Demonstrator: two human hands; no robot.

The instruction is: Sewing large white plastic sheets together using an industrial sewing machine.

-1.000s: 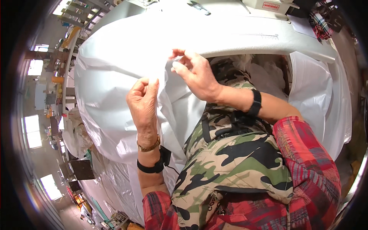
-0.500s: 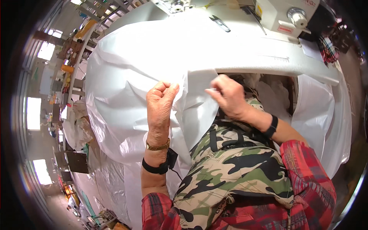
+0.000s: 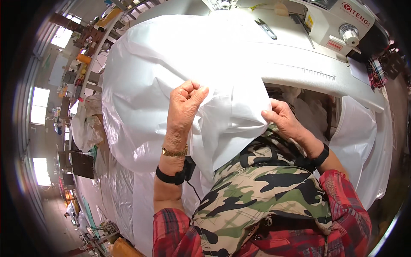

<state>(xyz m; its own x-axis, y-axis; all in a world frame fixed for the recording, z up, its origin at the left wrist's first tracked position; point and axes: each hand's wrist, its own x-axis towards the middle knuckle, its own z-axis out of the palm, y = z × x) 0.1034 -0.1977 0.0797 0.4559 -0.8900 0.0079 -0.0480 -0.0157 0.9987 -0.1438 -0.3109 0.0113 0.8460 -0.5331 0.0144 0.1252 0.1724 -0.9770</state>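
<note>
A large sheet of thin, glossy white material [image 3: 141,98] spreads over the sewing table and drapes toward my lap. My left hand [image 3: 184,105] is closed in a pinch on the sheet near its middle, thumb against the curled fingers. Farther right, my right hand [image 3: 284,118] pinches the sheet's right edge between thumb and fingers, just above my camouflage apron [image 3: 265,188]. Between the two hands the material hangs in loose folds. Strong glare washes out the part of the sheet toward the sewing machine's needle area [image 3: 223,5].
Thread snips [image 3: 266,29] and a dark slim tool [image 3: 302,29] lie on the table beside the sewing machine's body [image 3: 338,28]. An opening [image 3: 312,103] in the table's front holds crumpled plastic. More white sheeting [image 3: 353,128] hangs at the right. A cluttered rack [image 3: 92,64] stands left.
My right hand, blurred and apart from the edge before, has moved right and now grips the sheet's right edge. The sheet has been spread rightward. My left hand keeps its pinch.
</note>
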